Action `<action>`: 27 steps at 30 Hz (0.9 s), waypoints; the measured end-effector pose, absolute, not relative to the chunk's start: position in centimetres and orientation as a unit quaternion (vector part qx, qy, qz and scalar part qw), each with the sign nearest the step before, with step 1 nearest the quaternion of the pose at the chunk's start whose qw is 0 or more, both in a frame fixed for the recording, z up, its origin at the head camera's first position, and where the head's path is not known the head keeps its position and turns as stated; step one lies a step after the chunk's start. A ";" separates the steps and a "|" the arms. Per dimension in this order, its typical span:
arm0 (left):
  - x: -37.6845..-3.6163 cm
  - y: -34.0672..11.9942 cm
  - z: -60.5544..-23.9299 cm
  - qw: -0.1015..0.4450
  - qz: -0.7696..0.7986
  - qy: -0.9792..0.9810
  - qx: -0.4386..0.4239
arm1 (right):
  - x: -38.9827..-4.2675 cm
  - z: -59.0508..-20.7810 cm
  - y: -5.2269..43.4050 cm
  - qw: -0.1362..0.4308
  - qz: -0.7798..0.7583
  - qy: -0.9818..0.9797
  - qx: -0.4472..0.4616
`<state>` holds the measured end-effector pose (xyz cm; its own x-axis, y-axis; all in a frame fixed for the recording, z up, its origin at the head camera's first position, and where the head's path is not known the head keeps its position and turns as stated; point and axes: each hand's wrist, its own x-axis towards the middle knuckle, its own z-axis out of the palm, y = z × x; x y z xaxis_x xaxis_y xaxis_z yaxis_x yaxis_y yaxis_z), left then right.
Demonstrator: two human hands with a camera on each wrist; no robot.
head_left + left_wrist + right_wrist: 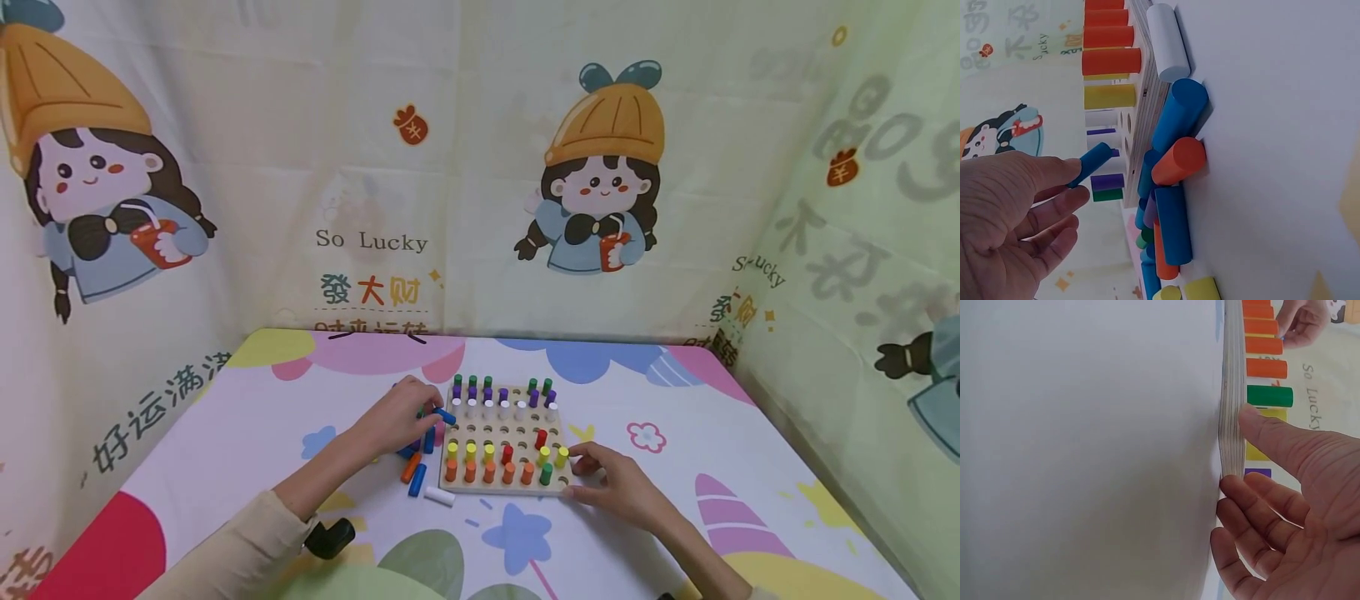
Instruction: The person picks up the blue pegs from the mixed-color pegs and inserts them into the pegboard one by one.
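The peg board was seen to be of pale, matt wood with layered edges; the painted pegs looked smooth, the bench covered in printed cloth.

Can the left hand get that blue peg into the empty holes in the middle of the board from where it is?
Probably yes. The left hand pinches the blue peg right at the pegboard's left edge, and the open holes in the middle rows lie just beyond. The right hand rests at the far corner, out of the way.
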<state>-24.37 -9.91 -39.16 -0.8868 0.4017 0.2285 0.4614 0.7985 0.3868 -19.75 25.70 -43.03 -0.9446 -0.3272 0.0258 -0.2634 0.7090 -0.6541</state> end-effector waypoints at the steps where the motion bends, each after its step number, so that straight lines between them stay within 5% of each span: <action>1: -24.4 -9.9 -39.2 0.064 -0.219 -0.947 -0.228 | -19.8 -43.0 25.7 0.046 -0.346 0.923 -0.162; 27: -25.6 -8.0 -39.7 0.045 -0.189 -0.956 -0.220 | -19.8 -43.5 25.7 0.039 -0.343 0.925 -0.158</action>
